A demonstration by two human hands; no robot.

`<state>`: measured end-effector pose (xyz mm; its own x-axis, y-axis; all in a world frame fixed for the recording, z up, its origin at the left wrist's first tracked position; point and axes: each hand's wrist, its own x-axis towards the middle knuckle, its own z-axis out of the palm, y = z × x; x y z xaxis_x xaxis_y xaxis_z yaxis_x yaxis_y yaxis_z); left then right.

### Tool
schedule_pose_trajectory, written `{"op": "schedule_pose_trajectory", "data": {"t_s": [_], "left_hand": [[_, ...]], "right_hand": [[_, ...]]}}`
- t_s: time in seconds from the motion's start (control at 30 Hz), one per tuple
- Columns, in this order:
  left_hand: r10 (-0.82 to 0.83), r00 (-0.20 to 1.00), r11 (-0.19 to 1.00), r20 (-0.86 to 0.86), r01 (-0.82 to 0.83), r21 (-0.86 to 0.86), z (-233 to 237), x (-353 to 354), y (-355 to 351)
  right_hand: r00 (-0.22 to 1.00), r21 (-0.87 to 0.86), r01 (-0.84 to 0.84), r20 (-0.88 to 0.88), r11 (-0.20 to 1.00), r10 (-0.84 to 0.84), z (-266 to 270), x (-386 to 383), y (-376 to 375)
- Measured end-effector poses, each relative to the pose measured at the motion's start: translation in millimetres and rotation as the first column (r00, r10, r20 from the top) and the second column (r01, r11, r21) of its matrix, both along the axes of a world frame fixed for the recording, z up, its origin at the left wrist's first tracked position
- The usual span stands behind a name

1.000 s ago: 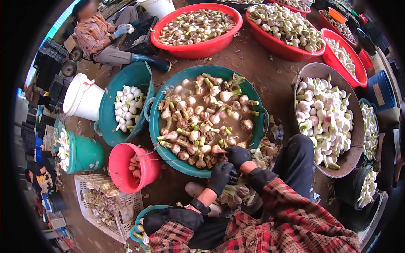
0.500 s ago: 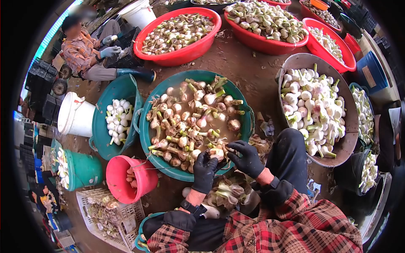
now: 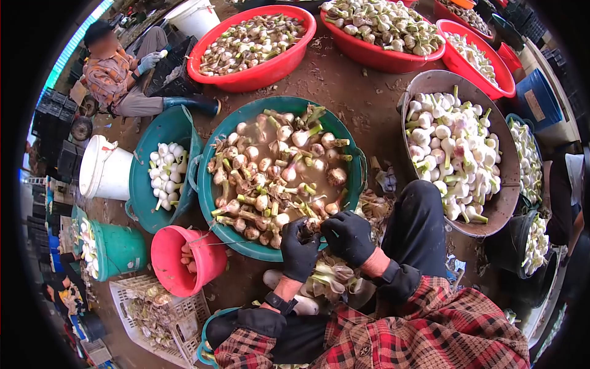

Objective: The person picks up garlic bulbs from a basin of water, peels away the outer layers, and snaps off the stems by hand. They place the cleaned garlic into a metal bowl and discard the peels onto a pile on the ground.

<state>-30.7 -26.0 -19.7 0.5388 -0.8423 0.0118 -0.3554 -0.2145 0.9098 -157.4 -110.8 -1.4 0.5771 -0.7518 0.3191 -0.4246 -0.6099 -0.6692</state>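
Both my hands wear black gloves and meet at the near rim of a big teal basin (image 3: 209, 203) full of muddy water and unpeeled garlic bulbs (image 3: 270, 172). My left hand (image 3: 299, 249) grips a dirty garlic bulb (image 3: 311, 226) by its lower part. Against the same bulb, from the right, my right hand (image 3: 348, 237) has its fingers curled on the skin. A heap of peeled garlic skins and stalks (image 3: 332, 280) lies just below my hands, by my knee.
A pink bucket (image 3: 178, 261) and a teal tub of white peeled garlic (image 3: 163, 175) stand to the left. A grey basin of cleaned garlic (image 3: 458, 154) is on the right, red basins (image 3: 246, 46) behind. Another person (image 3: 114, 71) sits at far left.
My hands have drawn back slightly from the water toward the basin's near rim, closing together on the bulb picked up half a second ago. The view has tilted a little.
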Motion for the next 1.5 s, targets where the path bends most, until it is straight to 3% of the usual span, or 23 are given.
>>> {"op": "schedule_pose_trajectory", "data": {"t_s": [0.27, 0.33, 0.37, 0.43, 0.47, 0.53, 0.67, 0.73, 0.8, 0.87, 0.93, 1.0, 1.17, 1.23, 1.27, 1.33, 1.4, 1.47, 1.5], "left_hand": [[-0.040, 0.995, 0.999, 0.091, 0.043, -0.033, -8, 2, 2], [-0.106, 0.993, 0.994, 0.047, 0.107, -0.034, -9, 6, 2], [-0.107, 0.993, 0.993, 0.047, 0.109, -0.035, -9, 8, 2], [-0.169, 0.973, 0.985, -0.159, 0.170, -0.006, -2, 10, 1], [-0.171, 0.972, 0.985, -0.159, 0.172, -0.006, 2, 11, 1], [-0.215, 0.930, 0.974, -0.298, 0.226, 0.002, 13, 11, -2], [-0.259, 0.826, 0.958, -0.501, 0.284, -0.027, 23, 16, 3], [-0.189, 0.595, 0.965, -0.781, 0.262, -0.033, 40, 18, 2], [-0.209, 0.652, 0.971, -0.729, 0.230, -0.073, 30, 18, 1], [-0.184, 0.770, 0.978, -0.611, 0.208, -0.032, 29, 16, -2], [-0.145, 0.770, 0.986, -0.621, 0.162, -0.029, 21, 12, -3], [-0.139, 0.899, 0.990, -0.415, 0.138, -0.032, 17, 8, -2], [-0.156, 0.937, 0.987, -0.313, 0.160, -0.013, 5, 8, 3], [-0.201, 0.944, 0.978, -0.262, 0.207, -0.002, 11, 10, 3], [-0.284, 0.925, 0.958, -0.251, 0.285, -0.035, 14, 13, 4], [-0.369, 0.899, 0.929, -0.236, 0.363, -0.069, 23, 17, 5], [-0.308, 0.607, 0.920, -0.732, 0.387, -0.066, 35, 19, 4], [-0.351, 0.573, 0.898, -0.740, 0.430, -0.092, 34, 22, 3], [-0.250, 0.507, 0.942, -0.825, 0.326, -0.086, 37, 19, 2]], "right_hand": [[1.000, 0.011, -0.015, 0.026, 1.000, 0.014, -7, -2, 3], [0.992, 0.201, 0.018, 0.119, 0.979, -0.043, -11, -2, 5], [0.992, 0.200, 0.020, 0.118, 0.980, -0.044, -11, -3, 5], [0.989, 0.326, 0.021, 0.130, 0.945, -0.067, -10, -5, 5], [0.989, 0.326, 0.023, 0.130, 0.945, -0.069, -9, -6, 5], [0.984, 0.508, 0.045, 0.125, 0.860, -0.125, -4, -9, 3], [0.963, 0.507, 0.233, -0.001, 0.830, -0.269, -24, -27, -17], [0.946, 0.460, 0.304, -0.041, 0.834, -0.322, -38, -41, -30], [0.951, 0.436, 0.281, -0.006, 0.855, -0.310, -34, -45, -31], [0.975, 0.524, 0.083, 0.135, 0.848, -0.179, -6, -38, -25], [0.974, 0.559, -0.005, 0.192, 0.829, -0.124, 9, -31, -17], [0.986, 0.339, -0.071, 0.164, 0.938, 0.016, 16, -21, -8], [0.999, 0.229, -0.010, 0.050, 0.973, -0.002, 2, -18, -1], [0.986, 0.383, 0.053, 0.124, 0.922, -0.108, 0, -19, 1], [0.987, 0.382, 0.053, 0.121, 0.923, -0.107, -7, -22, -4], [0.952, 0.382, 0.263, 0.043, 0.886, -0.302, -29, -36, -22], [0.934, 0.211, 0.340, -0.190, 0.916, -0.303, -41, -55, -39], [0.930, 0.239, 0.318, -0.266, 0.917, -0.253, -48, -67, -44], [0.967, 0.248, 0.227, -0.171, 0.942, -0.188, -40, -69, -46]]}}
